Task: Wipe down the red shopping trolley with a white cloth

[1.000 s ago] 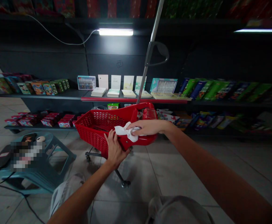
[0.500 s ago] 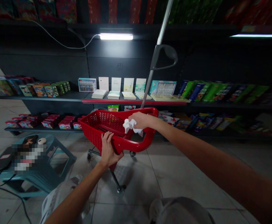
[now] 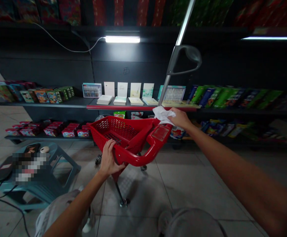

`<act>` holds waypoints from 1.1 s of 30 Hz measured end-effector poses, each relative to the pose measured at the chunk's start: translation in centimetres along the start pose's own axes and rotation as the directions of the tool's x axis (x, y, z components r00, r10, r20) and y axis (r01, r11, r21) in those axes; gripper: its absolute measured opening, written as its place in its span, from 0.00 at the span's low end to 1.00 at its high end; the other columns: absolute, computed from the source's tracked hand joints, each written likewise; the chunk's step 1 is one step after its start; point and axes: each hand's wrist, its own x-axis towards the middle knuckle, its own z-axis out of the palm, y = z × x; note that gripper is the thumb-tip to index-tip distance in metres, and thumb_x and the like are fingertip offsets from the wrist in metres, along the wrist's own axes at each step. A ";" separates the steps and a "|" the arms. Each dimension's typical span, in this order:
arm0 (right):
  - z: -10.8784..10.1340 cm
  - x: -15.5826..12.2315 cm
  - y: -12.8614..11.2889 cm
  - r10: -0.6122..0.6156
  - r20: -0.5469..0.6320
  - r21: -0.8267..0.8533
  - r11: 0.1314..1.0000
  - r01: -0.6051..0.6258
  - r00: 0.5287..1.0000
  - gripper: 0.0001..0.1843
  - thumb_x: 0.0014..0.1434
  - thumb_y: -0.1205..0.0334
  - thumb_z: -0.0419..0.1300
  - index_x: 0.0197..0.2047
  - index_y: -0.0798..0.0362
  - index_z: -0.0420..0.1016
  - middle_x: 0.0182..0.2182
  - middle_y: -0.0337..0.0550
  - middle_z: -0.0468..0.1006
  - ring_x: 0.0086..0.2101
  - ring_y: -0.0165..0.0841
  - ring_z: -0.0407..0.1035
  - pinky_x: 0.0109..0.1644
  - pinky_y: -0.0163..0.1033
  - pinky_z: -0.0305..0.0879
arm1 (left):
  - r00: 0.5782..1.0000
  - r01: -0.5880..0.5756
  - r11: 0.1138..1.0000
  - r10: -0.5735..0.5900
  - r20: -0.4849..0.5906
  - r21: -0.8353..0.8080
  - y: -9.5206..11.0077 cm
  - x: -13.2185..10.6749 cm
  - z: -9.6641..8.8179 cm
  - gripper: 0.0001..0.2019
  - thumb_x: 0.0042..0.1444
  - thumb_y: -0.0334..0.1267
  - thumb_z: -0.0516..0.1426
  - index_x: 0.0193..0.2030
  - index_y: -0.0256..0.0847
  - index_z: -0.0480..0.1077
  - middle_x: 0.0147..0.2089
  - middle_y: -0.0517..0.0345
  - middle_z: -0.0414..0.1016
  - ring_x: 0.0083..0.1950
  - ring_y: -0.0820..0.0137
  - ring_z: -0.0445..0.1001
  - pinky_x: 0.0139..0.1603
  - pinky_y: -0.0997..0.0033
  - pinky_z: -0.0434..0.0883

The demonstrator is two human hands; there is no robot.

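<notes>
A small red plastic shopping cart stands in front of me, turned slightly askew, its basket pierced with holes. My left hand grips the basket's near left rim, fingers over the top and thumb low on the outside. In my right hand is a crumpled white cloth, pressed on the cart's far right corner beside the foot of the pole. The metal pole rises tilted from that corner and carries a grey loop-shaped holder. The fingertips of my right hand are partly hidden by the cloth.
A blue-grey plastic stool at left bears a dark device with cables and small items, partly blurred out. Shelves with books, boxed goods and green packets run behind the cart. My knees show at the bottom.
My right hand has moved the cloth right and away from me, from the handle's inner side to the far corner. The cart has swivelled and its pole shifted right; my left hand stays on the rim.
</notes>
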 end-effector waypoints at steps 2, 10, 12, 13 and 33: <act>0.1 -1.1 -0.5 0.075 -0.007 -0.005 0.997 -0.075 0.997 0.16 0.61 0.66 0.58 0.52 0.55 0.76 0.46 0.55 0.81 0.42 0.43 0.74 0.49 0.45 0.68 | 1.000 -0.001 1.000 0.001 0.013 0.012 -0.3 0.1 -0.1 0.56 0.42 0.53 0.67 0.74 0.40 0.46 0.71 0.36 0.58 0.72 0.44 0.60 0.72 0.40 0.62; -0.5 -7.2 -6.7 -0.056 -0.051 0.088 0.994 0.061 0.997 0.20 0.62 0.63 0.51 0.54 0.54 0.76 0.48 0.53 0.80 0.46 0.44 0.73 0.50 0.42 0.66 | 0.999 -0.012 0.999 0.011 0.031 0.048 -1.5 0.5 0.2 0.58 0.40 0.51 0.69 0.74 0.39 0.45 0.72 0.35 0.57 0.73 0.43 0.59 0.72 0.44 0.62; -0.9 -9.5 -9.2 -0.133 -0.066 0.145 0.979 0.141 0.989 0.17 0.63 0.62 0.51 0.50 0.55 0.77 0.46 0.53 0.80 0.46 0.43 0.72 0.51 0.42 0.66 | 0.999 -0.007 0.999 0.005 0.036 0.046 -1.6 0.6 0.3 0.58 0.40 0.51 0.69 0.75 0.39 0.45 0.73 0.35 0.57 0.74 0.43 0.59 0.72 0.44 0.61; -1.1 -10.8 -10.5 -0.181 -0.067 0.187 0.964 0.191 0.981 0.16 0.63 0.62 0.51 0.48 0.54 0.77 0.45 0.53 0.79 0.45 0.43 0.71 0.50 0.42 0.66 | 0.999 -0.003 0.999 0.001 0.040 0.042 -1.6 0.6 0.3 0.58 0.40 0.50 0.69 0.75 0.39 0.45 0.73 0.35 0.57 0.74 0.43 0.59 0.73 0.43 0.61; -0.4 -10.4 -9.0 -0.693 -0.121 0.196 0.685 0.701 0.711 0.15 0.63 0.66 0.56 0.52 0.53 0.76 0.45 0.50 0.77 0.45 0.43 0.69 0.52 0.49 0.66 | 0.986 0.162 0.928 -0.137 0.095 -0.335 -2.3 1.6 -0.4 0.52 0.41 0.37 0.70 0.72 0.44 0.49 0.80 0.35 0.42 0.80 0.43 0.43 0.76 0.37 0.50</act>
